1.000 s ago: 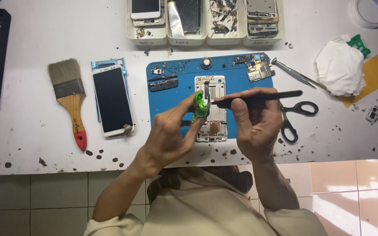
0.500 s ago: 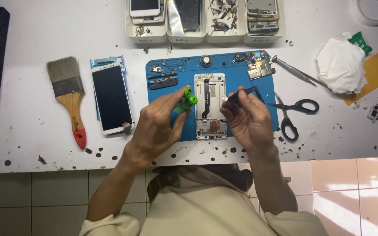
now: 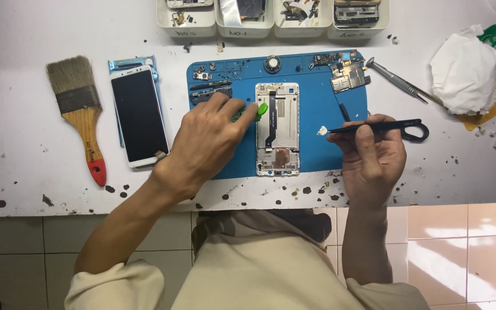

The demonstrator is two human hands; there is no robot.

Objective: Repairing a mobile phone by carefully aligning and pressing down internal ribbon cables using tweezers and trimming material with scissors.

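Observation:
An opened white phone frame (image 3: 277, 129) lies upright on a blue work mat (image 3: 317, 109). My left hand (image 3: 208, 143) rests on the mat just left of the frame and grips a small green tool (image 3: 261, 110) whose tip touches the frame's left edge. My right hand (image 3: 371, 155) is right of the frame and holds black tweezers (image 3: 374, 126) level, pointing left. A small white scrap (image 3: 321, 131) sits at the tweezers' tip, over the mat.
A white phone screen (image 3: 139, 115) and a wooden paintbrush (image 3: 81, 115) lie left of the mat. Small circuit boards (image 3: 348, 77) sit at the mat's top right. Metal tweezers (image 3: 400, 83), crumpled white tissue (image 3: 463, 69), black scissors and white parts trays (image 3: 271, 17) lie around.
My right hand has pulled the tweezers away from the phone frame to the right, now with a white scrap at the tip. My left hand stayed by the frame's left edge.

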